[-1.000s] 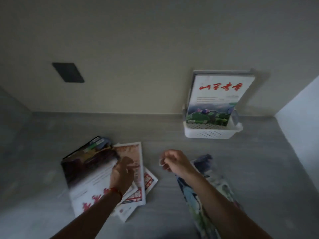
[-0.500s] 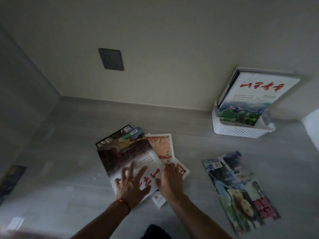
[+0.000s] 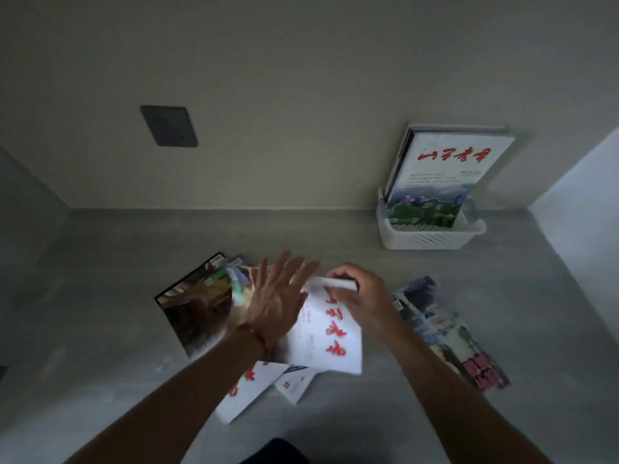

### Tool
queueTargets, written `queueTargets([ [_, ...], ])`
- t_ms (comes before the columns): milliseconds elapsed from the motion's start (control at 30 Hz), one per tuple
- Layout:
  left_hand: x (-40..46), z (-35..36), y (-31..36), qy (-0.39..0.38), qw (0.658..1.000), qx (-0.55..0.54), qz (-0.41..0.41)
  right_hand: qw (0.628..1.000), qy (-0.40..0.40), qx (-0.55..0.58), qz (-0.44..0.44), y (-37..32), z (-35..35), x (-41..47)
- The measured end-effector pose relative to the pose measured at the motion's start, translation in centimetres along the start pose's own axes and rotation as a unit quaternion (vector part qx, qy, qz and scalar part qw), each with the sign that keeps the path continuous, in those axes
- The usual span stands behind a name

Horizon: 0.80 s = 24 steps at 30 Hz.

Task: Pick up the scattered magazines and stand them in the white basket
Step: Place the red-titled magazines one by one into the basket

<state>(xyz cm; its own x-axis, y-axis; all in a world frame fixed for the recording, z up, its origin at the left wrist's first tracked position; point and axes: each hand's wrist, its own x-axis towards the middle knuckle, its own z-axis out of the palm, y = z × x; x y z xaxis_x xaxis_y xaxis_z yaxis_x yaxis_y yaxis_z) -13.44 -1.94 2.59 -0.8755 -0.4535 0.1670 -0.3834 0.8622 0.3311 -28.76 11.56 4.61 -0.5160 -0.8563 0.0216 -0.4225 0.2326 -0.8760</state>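
While our right hand (image 3: 360, 298) pinches the white, red-lettered magazine (image 3: 326, 333) over the scattered pile (image 3: 201, 309) on the grey tabletop (image 3: 100, 296), our left hand (image 3: 279, 296) hovers open-fingered; the white perforated plastic basket (image 3: 432, 237) stands well apart.

wall (image 3: 301, 95): beige, dim | wall plate (image 3: 168, 126): dark | floor (image 3: 110, 262): grey
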Motion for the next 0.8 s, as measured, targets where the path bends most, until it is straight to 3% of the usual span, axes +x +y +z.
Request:
queueTargets([
  [133, 5.3, -3.1, 2.6, -0.016, 0.987, -0.158, -0.031, 0.995, 0.088, 0.04, 0.032, 0.0, -6.9, 1.8],
  [233, 7.7, -4.3, 5.5, 0.074, 0.971, -0.223, -0.045, 0.984, 0.166, 0.032, 0.054, 2.6, -11.8, 2.0],
  [300, 9.3, -4.8, 7.5, 0.109, 0.963, -0.245, -0.04, 0.967, 0.217, 0.105, 0.087, 5.2, -14.9, 1.9],
  [400, 12.2, -5.6, 10.4, 0.132, 0.944, -0.3, -0.041, 0.952, 0.18, 0.198, 0.148, 7.7, -18.2, 1.7],
  [467, 14.4, -5.9, 12.1, 0.141, 0.929, -0.339, -0.047, 0.961, 0.13, 0.214, 0.119, 8.3, -20.1, 2.4],
  [567, 17.9, -5.7, 14.2, 0.137, 0.902, -0.398, -0.091, 0.974, 0.188, 0.121, 0.024, 7.7, -24.0, 4.3],
  [667, 21.2, -5.4, 15.8, 0.149, 0.875, -0.445, -0.123, 0.961, 0.277, -0.023, -0.006, 6.6, -28.8, 7.0],
  [800, 24.8, -4.7, 16.9, 0.171, 0.882, -0.398, -0.184, 0.95, 0.301, -0.069, -0.033, 5.6, -33.3, 10.3],
])
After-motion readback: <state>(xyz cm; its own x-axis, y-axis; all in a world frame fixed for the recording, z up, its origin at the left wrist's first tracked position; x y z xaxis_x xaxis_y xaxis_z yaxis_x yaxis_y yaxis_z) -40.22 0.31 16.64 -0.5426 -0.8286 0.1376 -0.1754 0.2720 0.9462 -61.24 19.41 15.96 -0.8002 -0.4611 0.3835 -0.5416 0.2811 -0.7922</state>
